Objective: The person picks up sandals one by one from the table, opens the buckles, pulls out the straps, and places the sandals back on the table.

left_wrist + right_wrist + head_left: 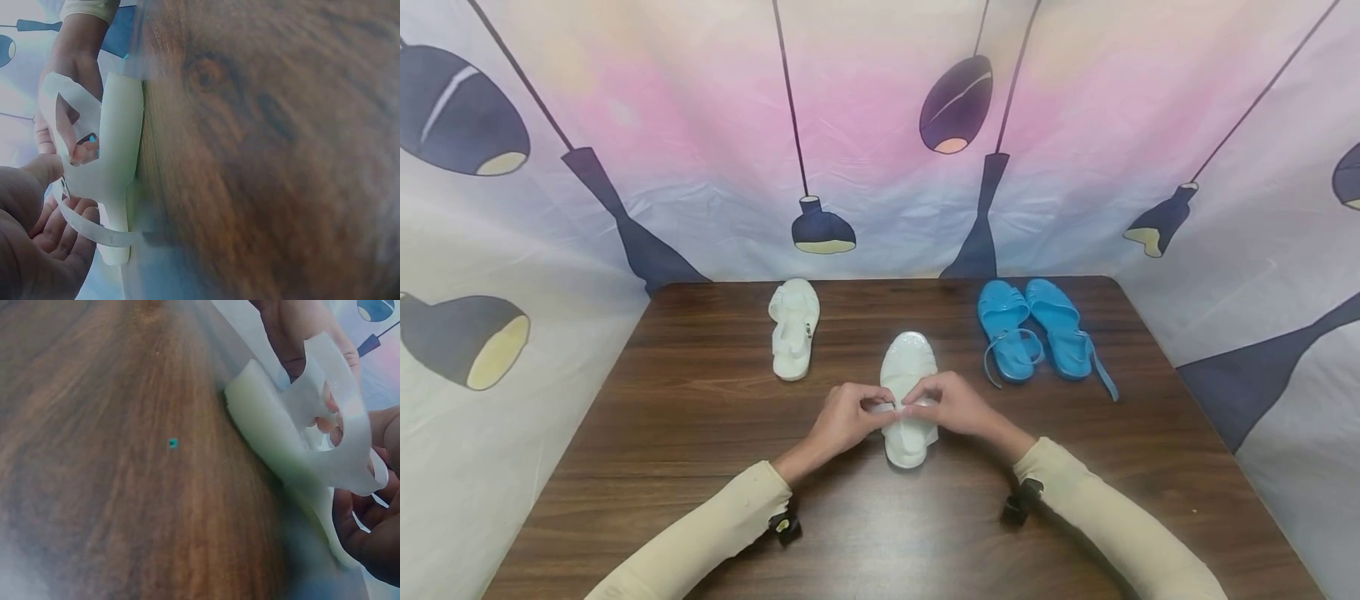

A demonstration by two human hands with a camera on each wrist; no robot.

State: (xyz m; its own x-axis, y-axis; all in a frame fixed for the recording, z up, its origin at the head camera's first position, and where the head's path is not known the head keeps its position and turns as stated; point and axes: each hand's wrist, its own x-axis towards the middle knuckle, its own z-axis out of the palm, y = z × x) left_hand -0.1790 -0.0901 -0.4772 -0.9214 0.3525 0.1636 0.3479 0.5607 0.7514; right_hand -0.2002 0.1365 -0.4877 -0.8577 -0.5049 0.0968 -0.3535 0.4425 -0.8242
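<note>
A white sandal (908, 350) lies on the table in front of me, toe pointing away. Over its ankle part my two hands meet, fingertips close together. With thumb and fingers, my left hand (842, 418) pinches the thin ankle strap (100, 234) from the left. From the right, my right hand (958, 407) pinches the strap as well. A small metal buckle (65, 187) shows beside the left thumb in the left wrist view. The heel piece (340, 400) stands up from the sole in the right wrist view, and fingers partly hide the fastening.
Another white sandal (793, 329) lies farther back on the left. At the back right, two blue sandals (1011, 333) sit side by side, their straps loose. Behind the brown wooden table (700, 433) hangs a cloth backdrop (880, 150) printed with lamps.
</note>
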